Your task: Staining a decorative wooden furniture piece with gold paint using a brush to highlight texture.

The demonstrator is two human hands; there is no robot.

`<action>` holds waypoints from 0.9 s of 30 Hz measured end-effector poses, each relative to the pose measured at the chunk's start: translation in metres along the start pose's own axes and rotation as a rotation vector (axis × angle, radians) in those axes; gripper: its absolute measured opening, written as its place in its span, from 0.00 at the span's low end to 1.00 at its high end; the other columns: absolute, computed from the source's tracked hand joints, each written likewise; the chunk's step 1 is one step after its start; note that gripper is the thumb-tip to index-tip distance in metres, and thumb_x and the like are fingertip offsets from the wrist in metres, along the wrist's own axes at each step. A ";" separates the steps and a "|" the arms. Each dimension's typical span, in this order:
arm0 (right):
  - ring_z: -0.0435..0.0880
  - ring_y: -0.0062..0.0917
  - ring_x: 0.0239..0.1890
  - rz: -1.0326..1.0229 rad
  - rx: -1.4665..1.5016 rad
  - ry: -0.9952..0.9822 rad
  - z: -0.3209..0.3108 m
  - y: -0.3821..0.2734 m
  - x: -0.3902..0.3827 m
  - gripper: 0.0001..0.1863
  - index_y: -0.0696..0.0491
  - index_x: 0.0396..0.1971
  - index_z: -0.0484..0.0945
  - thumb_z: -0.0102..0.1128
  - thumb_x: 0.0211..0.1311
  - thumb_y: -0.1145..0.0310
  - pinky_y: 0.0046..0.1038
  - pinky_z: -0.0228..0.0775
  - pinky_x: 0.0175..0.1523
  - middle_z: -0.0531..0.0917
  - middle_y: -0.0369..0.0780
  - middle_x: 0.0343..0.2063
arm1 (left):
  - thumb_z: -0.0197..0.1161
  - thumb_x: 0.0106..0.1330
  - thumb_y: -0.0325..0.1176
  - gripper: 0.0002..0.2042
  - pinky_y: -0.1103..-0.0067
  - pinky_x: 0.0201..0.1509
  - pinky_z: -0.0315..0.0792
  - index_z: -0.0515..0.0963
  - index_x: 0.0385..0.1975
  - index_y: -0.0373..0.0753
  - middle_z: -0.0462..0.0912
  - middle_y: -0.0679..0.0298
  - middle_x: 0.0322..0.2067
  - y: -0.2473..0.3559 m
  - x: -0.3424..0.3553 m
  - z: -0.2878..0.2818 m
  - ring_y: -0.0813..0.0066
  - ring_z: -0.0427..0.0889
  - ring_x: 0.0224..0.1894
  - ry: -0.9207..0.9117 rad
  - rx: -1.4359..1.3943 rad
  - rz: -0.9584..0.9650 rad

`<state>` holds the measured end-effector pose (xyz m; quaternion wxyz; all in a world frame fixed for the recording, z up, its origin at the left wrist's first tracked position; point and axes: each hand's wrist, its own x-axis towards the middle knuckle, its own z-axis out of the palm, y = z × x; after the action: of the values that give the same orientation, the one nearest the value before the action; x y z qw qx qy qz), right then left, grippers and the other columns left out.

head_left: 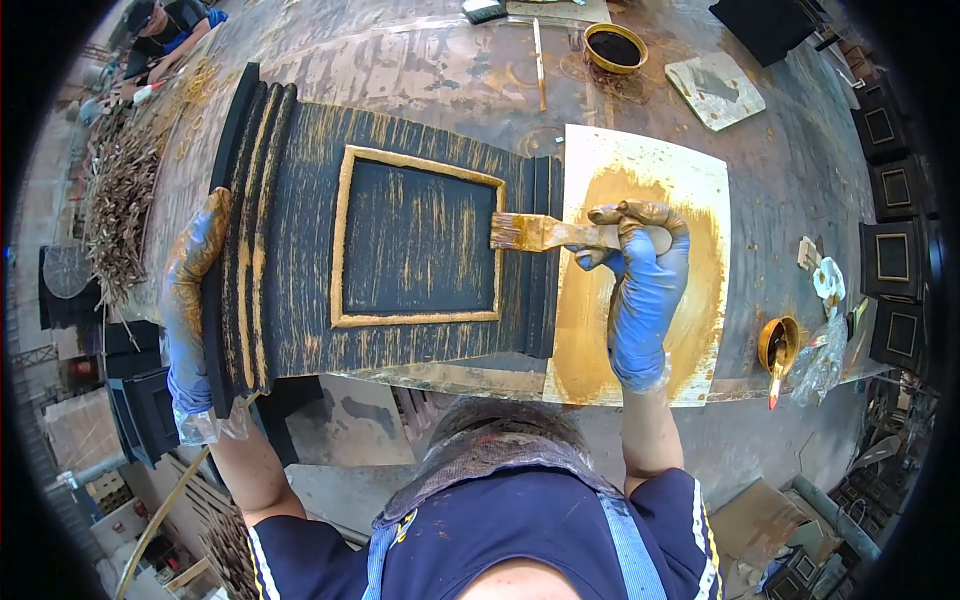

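A black wooden pedestal (300, 300) with gold streaks lies on its side on the worktable, its wide moulded end to the left. A gold frame moulding (420, 321) borders its recessed panel. My left hand (190, 290), in a gold-smeared blue glove, grips the edge of the wide end. Closed round the handle of a flat paintbrush (520, 232) is my right hand (645, 270), gloved the same way. The brush's gold-stained bristles meet the right side of the frame moulding. Beneath my right hand lies a pale board (640, 150) smeared with gold paint.
On the worktable (420, 60) stand a bowl of dark contents (615, 48), a thin stick (540, 65), a stained slab (715, 90) and a gold paint can (778, 340) with a brush. Twig bundles (120, 210) lie left. Another person (170, 35) works far left. Black framed pieces (893, 258) line the right.
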<state>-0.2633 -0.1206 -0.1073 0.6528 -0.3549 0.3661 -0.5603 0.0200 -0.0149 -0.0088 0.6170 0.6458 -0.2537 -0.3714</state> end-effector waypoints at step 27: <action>0.74 0.23 0.26 -0.022 0.006 -0.024 -0.002 0.002 0.031 0.08 0.56 0.35 0.61 0.41 0.53 0.75 0.19 0.70 0.26 0.73 0.43 0.28 | 0.45 0.58 0.32 0.16 0.82 0.52 0.59 0.64 0.44 0.30 0.68 0.58 0.45 -0.006 0.002 -0.006 0.75 0.67 0.47 0.028 -0.036 0.027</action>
<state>-0.2613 -0.1516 -0.1126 0.6520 -0.3637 0.3526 -0.5642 0.0251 -0.0128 -0.0154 0.6368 0.6362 -0.2470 -0.3587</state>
